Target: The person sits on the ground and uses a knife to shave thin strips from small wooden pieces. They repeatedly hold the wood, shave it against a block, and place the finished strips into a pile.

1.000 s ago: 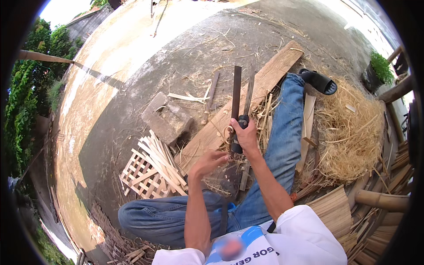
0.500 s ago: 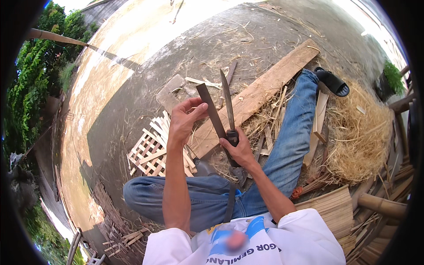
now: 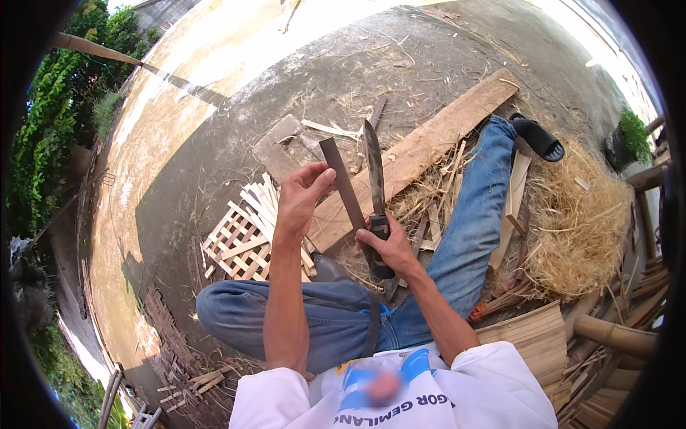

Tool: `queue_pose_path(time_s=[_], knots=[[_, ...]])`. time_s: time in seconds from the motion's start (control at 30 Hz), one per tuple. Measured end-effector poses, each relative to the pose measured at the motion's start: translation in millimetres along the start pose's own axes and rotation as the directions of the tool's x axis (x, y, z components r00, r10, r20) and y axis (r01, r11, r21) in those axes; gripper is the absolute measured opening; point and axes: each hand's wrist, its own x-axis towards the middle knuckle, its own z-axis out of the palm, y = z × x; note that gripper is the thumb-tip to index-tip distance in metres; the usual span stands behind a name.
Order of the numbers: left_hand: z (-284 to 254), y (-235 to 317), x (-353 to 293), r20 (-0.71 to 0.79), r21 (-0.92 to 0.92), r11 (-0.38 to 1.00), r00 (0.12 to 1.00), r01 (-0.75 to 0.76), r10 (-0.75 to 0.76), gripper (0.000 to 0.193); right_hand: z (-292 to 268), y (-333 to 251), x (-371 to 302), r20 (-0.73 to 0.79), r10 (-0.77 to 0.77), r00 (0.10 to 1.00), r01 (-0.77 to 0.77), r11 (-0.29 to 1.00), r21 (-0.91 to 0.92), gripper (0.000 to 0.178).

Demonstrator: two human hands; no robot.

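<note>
Right hand: our right hand (image 3: 389, 247) is wrapped round the dark handle of a long knife (image 3: 373, 171); fingers clamped on it; blade points up and away from us, tip above the plank.
Left hand: our left hand (image 3: 300, 196) is raised just left of the blade; fingers pinched on a thin dark bamboo strip (image 3: 343, 186), thumb on its near face.
Strip: held tilted, top end leaning left; lower end runs down toward the right hand; just beside the knife blade, whether touching we can't tell.
Legs: we sit on the concrete floor (image 3: 214, 143) in blue jeans (image 3: 471, 229); right leg stretched out, black sandal (image 3: 537, 137) at its end; left leg folded across in front.
Around: long wooden plank (image 3: 436, 139) lies diagonally under the hands; woven lattice panel (image 3: 232, 239) w/ loose pale slats to the left; heap of straw-like shavings (image 3: 582, 222) to the right.
</note>
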Motion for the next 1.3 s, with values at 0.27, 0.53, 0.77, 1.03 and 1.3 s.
queue_pose_path(time_s=[0.27, 0.53, 0.77, 1.03, 1.3], knots=[[-5.2, -15.7, 2.8, -0.085, 0.024, 0.996, 0.992, -0.089, 0.091, 0.026, -0.4, 9.3, 4.8, -0.071, 0.0, 0.997, -0.009, 0.992, -0.129, 0.035], [-23.5, -10.5, 10.3, -0.345, 0.424, 0.873, 0.849, -0.241, 0.401, 0.021, -44.7, 19.7, 15.0, -0.26, -0.16, 0.952, 0.023, 0.886, -0.462, 0.04], [-44.1, -41.7, 21.4, -0.402, 0.461, 0.862, 0.816, -0.212, 0.415, 0.023, -48.6, 52.9, -17.1, -0.24, 0.147, 0.96, -0.208, 0.944, -0.255, 0.041], [-20.2, -29.4, 14.9, -0.342, 0.486, 0.856, 0.864, -0.174, 0.37, 0.03, -2.8, -33.9, -0.7, -0.045, -0.122, 0.991, 0.105, 0.955, -0.276, 0.049], [-12.0, -42.3, 15.8, -0.239, 0.491, 0.83, 0.875, -0.264, 0.42, 0.026, 45.6, -102.9, 33.5, 0.206, -0.226, 0.952, 0.289, 0.885, -0.366, 0.046]])
